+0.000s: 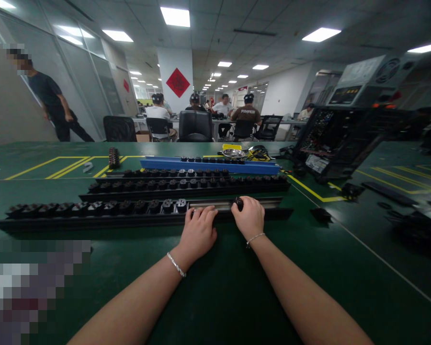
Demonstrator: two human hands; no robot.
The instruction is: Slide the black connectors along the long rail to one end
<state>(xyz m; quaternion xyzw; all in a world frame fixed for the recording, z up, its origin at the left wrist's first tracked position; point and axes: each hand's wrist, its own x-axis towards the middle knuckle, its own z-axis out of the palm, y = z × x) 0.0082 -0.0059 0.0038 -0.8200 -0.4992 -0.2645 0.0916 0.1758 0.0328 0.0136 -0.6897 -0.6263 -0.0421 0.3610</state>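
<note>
Nearest me on the green table lies a long black track rail [129, 221]. Several round black socket modules [111, 207] sit in a row along its left and middle part, and two near its middle look paler on top. My left hand [199, 230] is closed over the front edge of the rail, just right of the last module in the row. Between the fingers and thumb of my right hand [249, 216] is a dark round socket module [239, 204], held at the rail's bare channel [273, 203]. The fingers hide much of it.
Behind lie more black rails [187, 191] with modules and a blue rail [215, 166]. A small stack of modules [113, 158] stands back left. A metal dish [234, 153] is at the back. An opened computer case [319, 139] stands right. A person [50, 93] walks at left.
</note>
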